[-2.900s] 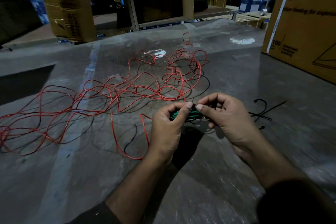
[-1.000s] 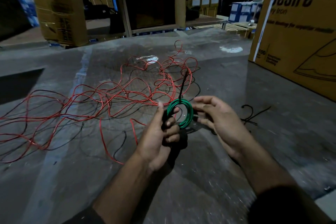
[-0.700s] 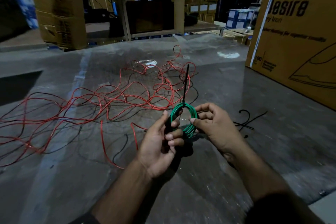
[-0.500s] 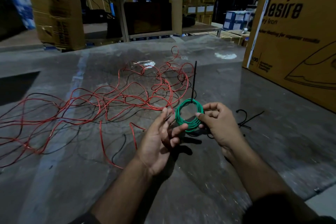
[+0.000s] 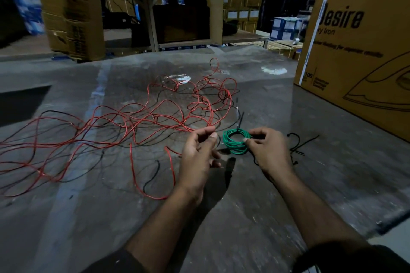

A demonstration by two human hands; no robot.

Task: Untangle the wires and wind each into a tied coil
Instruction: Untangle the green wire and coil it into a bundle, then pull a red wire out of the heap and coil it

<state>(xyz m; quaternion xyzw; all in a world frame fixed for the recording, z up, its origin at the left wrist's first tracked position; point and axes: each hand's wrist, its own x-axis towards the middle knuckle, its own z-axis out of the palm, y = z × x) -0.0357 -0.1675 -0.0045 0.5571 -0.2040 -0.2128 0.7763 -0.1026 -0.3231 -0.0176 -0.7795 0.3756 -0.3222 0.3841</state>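
On the grey floor (image 5: 255, 217), lines as we see them:

Setting: warehouse floor, dim light, w/ stacked cartons and shelving at the back.

Green coil: small coil of green wire (image 5: 235, 144), low over the floor betw. our two hands, a black cable tie (image 5: 239, 117) sticking up from its far side.

R hand: right hand (image 5: 269, 150) pinches the coil's right edge, thumb and forefinger clamped on the strands, other fingers curled behind.

L hand: left hand (image 5: 197, 155) just left of the coil, not touching it; fingers loosely bent and apart, holding nothing.

Change vs earlier: approx 3 s ago both hands were bunched tight on the green wire. 1 s ago we held the coil up in the left hand, right hand spread beside it. Half a sec ago the right hand had it and the left was opening. Now the left has let go fully, and the coil sits lower and further right.

Loose wires: red wire (image 5: 133, 126) tangled w/ black wire (image 5: 153, 175), spread over the floor left of and beyond our hands, not yet wound.

Spare ties: black cable ties (image 5: 297, 148) lie on the floor just right of the right hand.

Writing: big brown carton (image 5: 359, 55) at right reads "ompton" up top, then "Desire" and "ry Iron"; smaller print below is too blurred to read. A "100" mark sits near its lower left corner.
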